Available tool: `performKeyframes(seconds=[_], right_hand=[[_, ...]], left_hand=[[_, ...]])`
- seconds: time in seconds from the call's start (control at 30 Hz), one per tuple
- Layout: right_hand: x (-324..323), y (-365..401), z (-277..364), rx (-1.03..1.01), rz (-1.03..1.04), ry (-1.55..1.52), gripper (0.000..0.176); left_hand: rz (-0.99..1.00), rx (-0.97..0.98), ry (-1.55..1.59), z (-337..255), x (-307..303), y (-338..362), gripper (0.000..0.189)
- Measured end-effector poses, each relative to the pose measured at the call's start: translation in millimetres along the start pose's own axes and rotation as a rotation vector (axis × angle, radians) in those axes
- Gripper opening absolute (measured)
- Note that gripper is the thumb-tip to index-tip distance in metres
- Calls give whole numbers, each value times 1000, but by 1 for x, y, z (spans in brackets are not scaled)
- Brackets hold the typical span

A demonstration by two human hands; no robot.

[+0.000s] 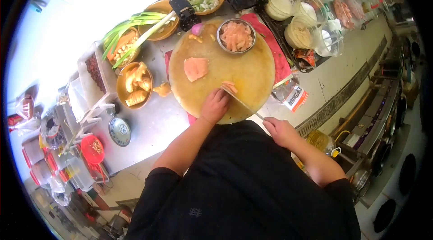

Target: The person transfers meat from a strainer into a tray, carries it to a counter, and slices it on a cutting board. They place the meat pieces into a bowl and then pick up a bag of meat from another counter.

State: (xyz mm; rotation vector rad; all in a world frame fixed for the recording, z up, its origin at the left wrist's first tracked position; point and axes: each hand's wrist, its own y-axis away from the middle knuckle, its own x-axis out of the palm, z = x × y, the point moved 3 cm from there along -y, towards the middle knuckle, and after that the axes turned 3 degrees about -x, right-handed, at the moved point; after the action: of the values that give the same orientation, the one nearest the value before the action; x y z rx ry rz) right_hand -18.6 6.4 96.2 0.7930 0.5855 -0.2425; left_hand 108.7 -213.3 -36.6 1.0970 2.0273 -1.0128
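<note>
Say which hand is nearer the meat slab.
Left. The left hand is below the meat slab in view; the right hand, gripping the knife, is farther off, lower right.

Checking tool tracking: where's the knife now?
Head view, just right of centre: the knife is in the right hand, blade over the near part of the round cutting board, its tip beside the left hand.

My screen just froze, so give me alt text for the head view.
The right fingers grip a knife beside meat slices on a round board, left fingers close by. A larger meat piece lies farther left; a metal bowl of cut meat sits at the far side.
</note>
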Motion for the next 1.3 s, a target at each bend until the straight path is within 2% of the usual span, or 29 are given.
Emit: performKeyframes(seconds=[0.07,0.3,0.5,0.73,0.8,0.83,0.9,1.0,1.07,1.1,1.17,1.3], right_hand=[[-3,-1,4,-6,13,-10,42],[-2,-5,-2,19,10,-40,43],[5,-48,16,25,65,13,46],[5,-12,-27,42,13,-6,46],[-3,-3,-25,171,79,-95,45],[-2,-4,-23,171,77,-96,45],[-2,-10,-11,54,-22,-81,44],[1,-6,-4,-4,-41,-65,44],[-3,1,5,7,6,-41,45],[-2,4,7,20,53,-18,45],[1,3,4,26,60,-21,45],[-1,2,9,31,80,15,46]], left_hand=[[-20,36,-20,-2,-2,-2,31],[-24,48,0,-5,-7,-4,36],[-38,71,-16,-6,-7,-6,36],[-43,24,29,-7,-10,-7,30],[-42,27,28,-6,-10,-9,29],[-42,35,33,-6,-10,-10,28],[-43,43,37,-7,-10,-10,27],[-81,11,83,-4,-10,-4,26],[-125,-112,154,1,-8,1,30],[-121,-114,156,1,-8,2,30],[-89,3,77,0,-7,1,35],[-74,45,72,3,-6,-1,42]])
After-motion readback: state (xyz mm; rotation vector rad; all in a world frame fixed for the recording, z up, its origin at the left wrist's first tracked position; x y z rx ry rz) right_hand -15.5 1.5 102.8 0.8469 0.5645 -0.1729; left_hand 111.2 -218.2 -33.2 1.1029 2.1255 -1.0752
